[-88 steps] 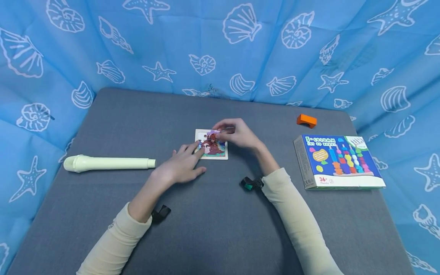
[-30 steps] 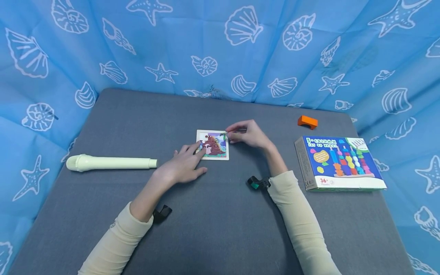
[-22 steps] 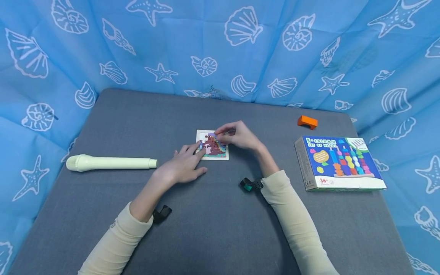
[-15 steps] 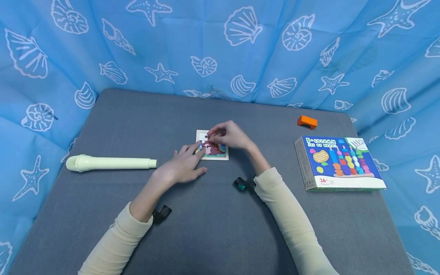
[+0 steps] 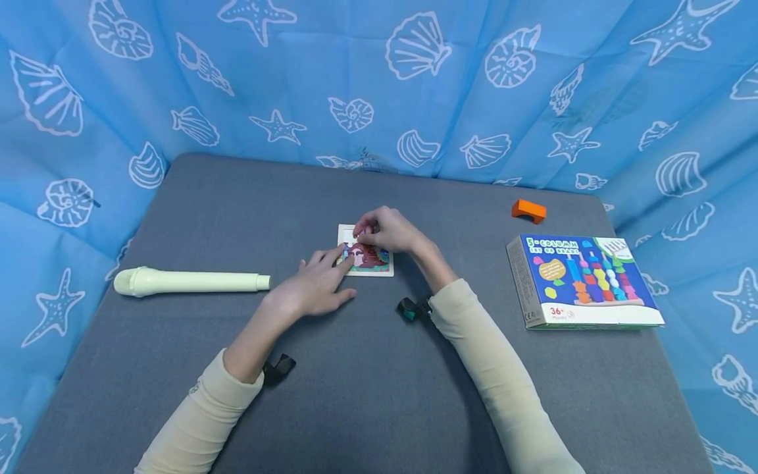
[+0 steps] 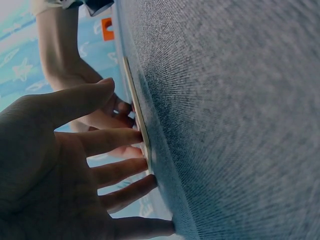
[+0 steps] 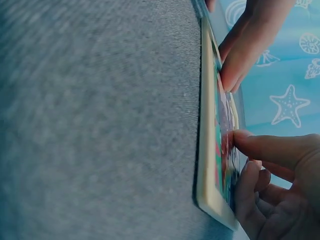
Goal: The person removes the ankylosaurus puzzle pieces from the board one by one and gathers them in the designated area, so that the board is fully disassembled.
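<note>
A small square jigsaw puzzle with a pale wooden frame (image 5: pixel 379 274) and a brown animal picture lies flat at the middle of the table. My left hand (image 5: pixel 314 286) rests with spread fingers on its lower left part, thumb pointing right. Over the upper part, my right hand (image 5: pixel 391 232) pinches a small puzzle piece (image 5: pixel 364 231), mostly covered by the fingers. A pale patch of bare backing shows in the frame's upper left corner. In the right wrist view the right thumb (image 7: pixel 247 142) is right at the picture's surface, and the left fingertips (image 7: pixel 231 80) press farther along it.
A pale green toy microphone (image 5: pixel 192 282) lies to the left. On the right stand a bead set box (image 5: pixel 583 280) and, behind it, an orange arch block (image 5: pixel 529 210). A blue shell-patterned curtain (image 5: pixel 414 99) hangs around the grey table (image 5: pixel 379 395).
My right hand has moved left from the puzzle's right edge, across the picture toward its upper left corner. The left hand has stayed in place.
</note>
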